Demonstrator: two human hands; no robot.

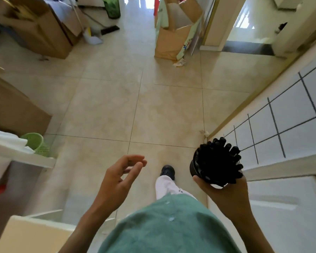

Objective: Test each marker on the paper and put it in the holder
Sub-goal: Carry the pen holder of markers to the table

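1. The right hand point(224, 189) cups the base of a round black holder point(204, 168) from below, fingers curled up around it; the left hand point(120, 178) hangs free in front of the body with its fingers loosely bent, gripping nothing.
2. The person stands on a beige tiled floor point(106, 110) with a white tiled wall point(288, 114) close on the right — brown cardboard boxes point(40, 30) stand well off, far left and far centre, and a green plastic basket point(35, 143) sits low at the left.
3. The relation that matters: the holder sits entirely in the right hand, off to the right of the body, and the left hand is well apart from it with open floor between them. So the left is the free one for picking out or dropping in a marker.
4. The holder is tilted, its open mouth facing up and toward the camera; its long axis runs from the palm up and away to the left.
5. The bundle of black markers point(221, 157) packed in it follows that same axis, capped ends fanning out past the rim.
6. No paper is in view, so I judge testing cannot happen here yet.
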